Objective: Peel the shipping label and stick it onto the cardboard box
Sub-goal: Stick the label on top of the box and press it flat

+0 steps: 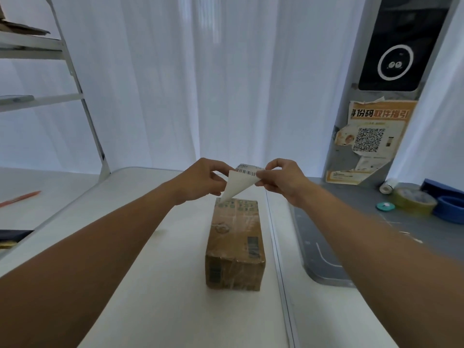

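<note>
A brown cardboard box (236,243), wrapped in clear tape, lies lengthwise on the white table (155,285) in front of me. Above its far end I hold a white shipping label (239,183) with a barcode along its top. My left hand (203,179) pinches the label's left side and my right hand (281,179) pinches its right corner. A blank white layer hangs down in a point towards the box, parted from the printed layer. The label is in the air, not touching the box.
To the right lies a grey mat (376,234) with rolls of tape (411,200) and a blue object (449,209). A post with a QR-code poster (369,141) stands behind it. At the left are a metal shelf rack (62,71) and an orange pen (20,198).
</note>
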